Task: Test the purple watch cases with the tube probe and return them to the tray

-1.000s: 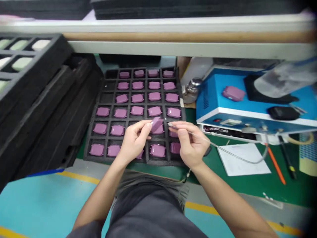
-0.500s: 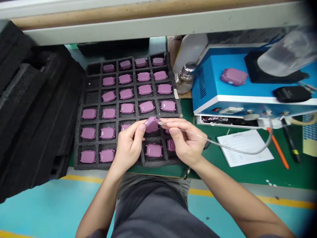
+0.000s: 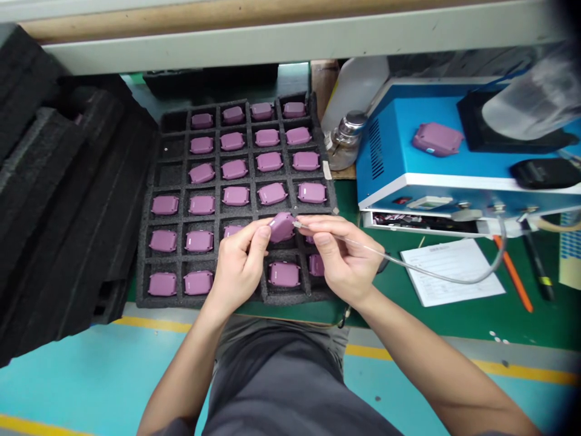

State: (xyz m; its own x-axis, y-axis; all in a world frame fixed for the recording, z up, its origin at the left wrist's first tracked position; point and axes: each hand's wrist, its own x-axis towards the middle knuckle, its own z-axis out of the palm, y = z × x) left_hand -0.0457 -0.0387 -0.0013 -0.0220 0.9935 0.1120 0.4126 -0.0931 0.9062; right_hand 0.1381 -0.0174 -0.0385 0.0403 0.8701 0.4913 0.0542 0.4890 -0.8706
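Between thumb and fingers, my left hand (image 3: 242, 260) grips a purple watch case (image 3: 282, 227), tilted above the tray. My right hand (image 3: 347, 257) pinches the tip end of a clear thin tube (image 3: 394, 259), whose nozzle is at the case's right edge; whether it touches is too small to tell. That tube curves right to the front of a blue machine (image 3: 385, 145). Below both hands lies a black foam tray (image 3: 170, 172), its compartments holding several more purple cases (image 3: 284, 274). My hands hide part of the tray's front rows.
Stacked black foam trays (image 3: 54, 230) rise at the left. On the blue machine sit another purple case (image 3: 438, 139) and a clear container (image 3: 521, 106). A metal-topped bottle (image 3: 347, 139) stands behind the tray. Paper (image 3: 449, 272), an orange stick (image 3: 515, 278) and a black pen (image 3: 538, 263) lie at right.
The view has shifted slightly. My hands keep the same hold on the watch case and tube, with the nozzle still at the case's right edge.
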